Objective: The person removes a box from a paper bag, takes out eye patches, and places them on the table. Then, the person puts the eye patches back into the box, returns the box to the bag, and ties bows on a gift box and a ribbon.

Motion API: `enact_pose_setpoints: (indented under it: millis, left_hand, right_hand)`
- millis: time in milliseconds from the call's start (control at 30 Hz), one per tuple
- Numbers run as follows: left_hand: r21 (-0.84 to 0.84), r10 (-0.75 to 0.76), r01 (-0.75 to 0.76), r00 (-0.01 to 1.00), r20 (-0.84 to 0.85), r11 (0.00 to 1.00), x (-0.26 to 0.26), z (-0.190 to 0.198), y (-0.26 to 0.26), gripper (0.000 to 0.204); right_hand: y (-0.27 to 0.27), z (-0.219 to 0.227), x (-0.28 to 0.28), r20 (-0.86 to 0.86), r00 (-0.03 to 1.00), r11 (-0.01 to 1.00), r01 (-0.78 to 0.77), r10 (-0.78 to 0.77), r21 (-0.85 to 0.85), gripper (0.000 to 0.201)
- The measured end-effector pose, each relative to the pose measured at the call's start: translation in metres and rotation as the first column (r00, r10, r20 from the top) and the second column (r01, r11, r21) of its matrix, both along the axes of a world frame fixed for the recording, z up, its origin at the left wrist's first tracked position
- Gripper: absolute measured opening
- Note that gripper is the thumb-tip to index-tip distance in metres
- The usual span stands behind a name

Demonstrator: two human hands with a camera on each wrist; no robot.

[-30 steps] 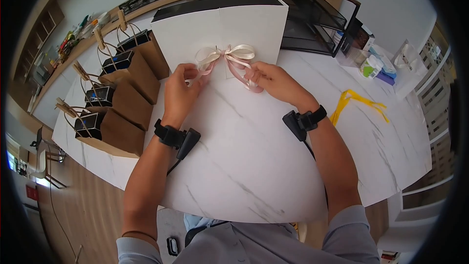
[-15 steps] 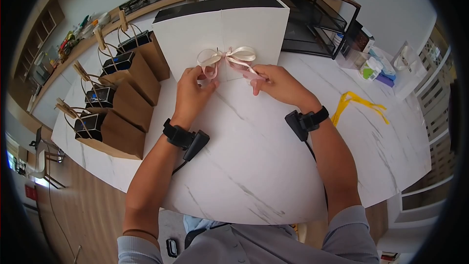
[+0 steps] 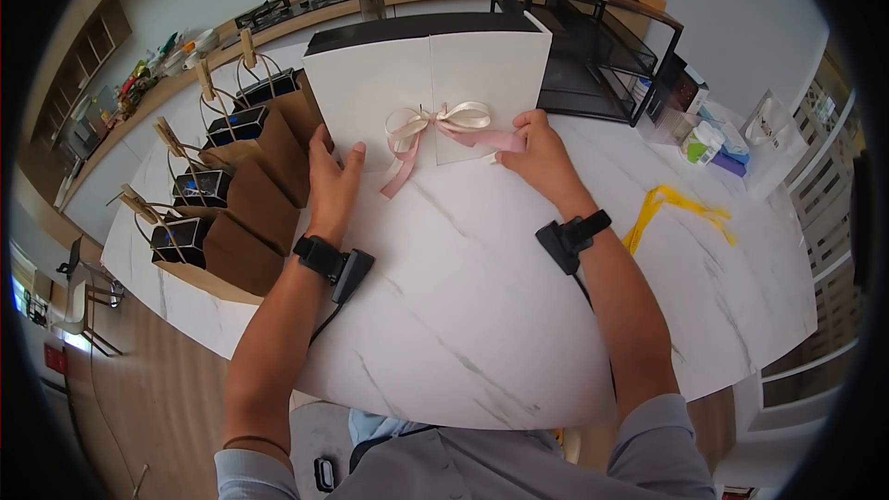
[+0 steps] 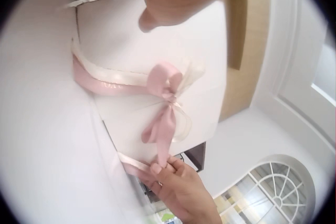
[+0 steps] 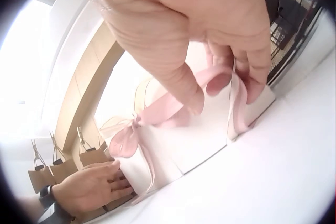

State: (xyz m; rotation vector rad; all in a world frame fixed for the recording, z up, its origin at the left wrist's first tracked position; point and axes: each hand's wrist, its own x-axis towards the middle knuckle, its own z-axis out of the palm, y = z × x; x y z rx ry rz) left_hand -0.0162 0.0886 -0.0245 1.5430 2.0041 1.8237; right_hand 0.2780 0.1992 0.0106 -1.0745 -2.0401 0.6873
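Note:
A white box (image 3: 366, 79) with a dark top stands upright on the table. A pink and cream ribbon bow (image 3: 433, 118) sits on its front face. My left hand (image 3: 335, 183) is at the box's left side, its thumb apart from the fingers and extended near the front face. My right hand (image 3: 546, 159) pinches a pink ribbon tail near the box's right lower corner and draws it out sideways from the knot. The other tail (image 4: 113, 79) hangs free down the front onto the table. In the right wrist view the right hand's fingers (image 5: 252, 71) reach behind the ribbon.
Brown paper bags (image 3: 250, 199) with clothespins on their handles line the left. A black tiered rack (image 3: 602, 56) stands behind right. Yellow ribbon (image 3: 671, 208) lies on the marble-patterned table (image 3: 444, 315), with small bottles and packets (image 3: 708, 139) at the far right.
My left hand has let go of the left ribbon tail and moved left to the box's side; that tail now hangs loose. My right hand has moved right, drawing its ribbon tail outward.

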Motion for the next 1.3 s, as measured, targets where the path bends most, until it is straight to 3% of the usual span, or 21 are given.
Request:
enact_pose_setpoints:
  millis: [100,200,267,300,333,367,433,533,633,667,700,767,833,933,967,1033,1067,1167,1233,1267,1300]
  left_hand:
    - [-0.133,-0.152,0.172,0.976,0.154,0.976,-0.005,0.013,0.002,0.068]
    - [-0.16,-0.227,0.262,0.952,0.207,0.952,-0.017,0.008,0.011,0.069]
    - [-0.118,-0.255,0.279,0.949,0.184,0.953,-0.017,0.011,0.01,0.069]
    - [-0.106,-0.256,0.277,0.95,0.18,0.955,-0.017,0.008,0.013,0.069]
    - [-0.084,-0.268,0.283,0.95,0.161,0.955,-0.019,0.002,0.02,0.07]
    - [-0.065,-0.278,0.288,0.951,0.137,0.955,-0.02,0.0,0.024,0.07]
    - [-0.023,-0.264,0.269,0.955,0.135,0.963,-0.018,0.002,0.026,0.068]
    - [-0.021,-0.215,0.226,0.948,0.233,0.974,-0.015,-0.001,0.022,0.061]
    - [-0.091,-0.148,0.179,0.95,0.275,0.98,0.003,0.023,-0.01,0.056]
    - [-0.142,-0.048,0.071,0.986,0.161,0.987,0.004,0.028,-0.019,0.055]
    - [-0.146,-0.046,0.07,0.986,0.163,0.987,0.007,0.032,-0.03,0.055]
    - [-0.031,-0.004,0.002,0.999,-0.053,1.0,0.018,0.039,-0.054,0.046]
    - [-0.056,0.046,-0.051,0.996,-0.078,0.997,0.03,0.048,-0.076,0.047]
    - [-0.163,-0.144,0.185,0.961,0.235,0.969,0.03,0.043,-0.092,0.046]
    - [-0.166,-0.142,0.185,0.961,0.237,0.969,0.034,0.04,-0.099,0.046]
    - [-0.191,-0.237,0.368,0.839,0.49,0.91,0.041,0.039,-0.114,0.045]
    - [-0.235,-0.232,0.402,0.818,0.527,0.885,0.038,0.034,-0.118,0.046]
    - [-0.197,-0.308,0.508,0.74,0.598,0.839,0.041,0.044,-0.127,0.045]
    - [-0.149,-0.317,0.471,0.762,0.565,0.869,0.05,0.049,-0.127,0.043]
    - [-0.185,-0.287,0.307,0.949,0.13,0.933,0.046,0.047,-0.123,0.043]
    - [-0.138,-0.179,0.14,0.927,-0.331,0.98,0.044,0.046,-0.12,0.043]
  right_hand:
    - [-0.001,-0.002,-0.01,-0.056,0.995,0.997,0.075,-0.077,-0.029,0.07]
    - [0.009,-0.018,-0.013,-0.149,0.972,0.965,0.205,-0.181,0.165,0.08]
    - [0.022,-0.027,-0.009,-0.154,0.919,0.872,0.394,-0.363,0.292,0.086]
    - [0.029,-0.029,-0.007,-0.159,0.919,0.868,0.392,-0.36,0.303,0.086]
    - [0.035,-0.027,-0.004,-0.104,0.98,0.973,0.184,-0.17,0.138,0.086]
    - [0.039,-0.025,-0.005,-0.086,0.996,0.998,-0.04,0.037,-0.041,0.086]
    - [0.04,-0.015,-0.009,-0.115,0.993,0.999,-0.042,0.038,-0.031,0.079]
    - [0.021,-0.009,-0.004,0.065,0.996,0.993,0.059,-0.066,0.097,0.067]
    - [-0.02,0.024,0.008,0.156,0.982,0.993,0.099,-0.107,0.059,0.064]
    - [-0.035,0.031,0.015,0.157,0.982,0.994,0.098,-0.105,0.048,0.064]
    - [-0.048,0.04,0.025,0.2,0.975,0.992,0.077,-0.095,0.099,0.062]
    - [-0.07,0.058,0.04,0.251,0.964,0.988,0.052,-0.088,0.146,0.06]
    - [-0.09,0.067,0.053,0.4,0.916,0.995,-0.008,-0.031,0.095,0.055]
    - [-0.107,0.064,0.063,0.455,0.89,0.988,-0.03,-0.042,0.149,0.052]
    - [-0.11,0.063,0.067,0.469,0.882,0.983,-0.045,-0.046,0.18,0.052]
    - [-0.113,0.059,0.076,0.498,0.866,0.966,-0.081,-0.055,0.247,0.05]
    - [-0.117,0.055,0.079,0.531,0.845,0.944,-0.121,-0.064,0.307,0.049]
    - [-0.127,0.071,0.081,0.568,0.823,0.96,-0.162,0.005,0.227,0.045]
    - [-0.129,0.083,0.08,0.596,0.803,0.983,-0.098,-0.014,0.155,0.039]
    - [-0.129,0.09,0.08,0.641,0.766,0.979,-0.095,-0.043,0.179,0.035]
    - [-0.128,0.093,0.08,0.682,0.728,0.975,-0.094,-0.071,0.201,0.032]
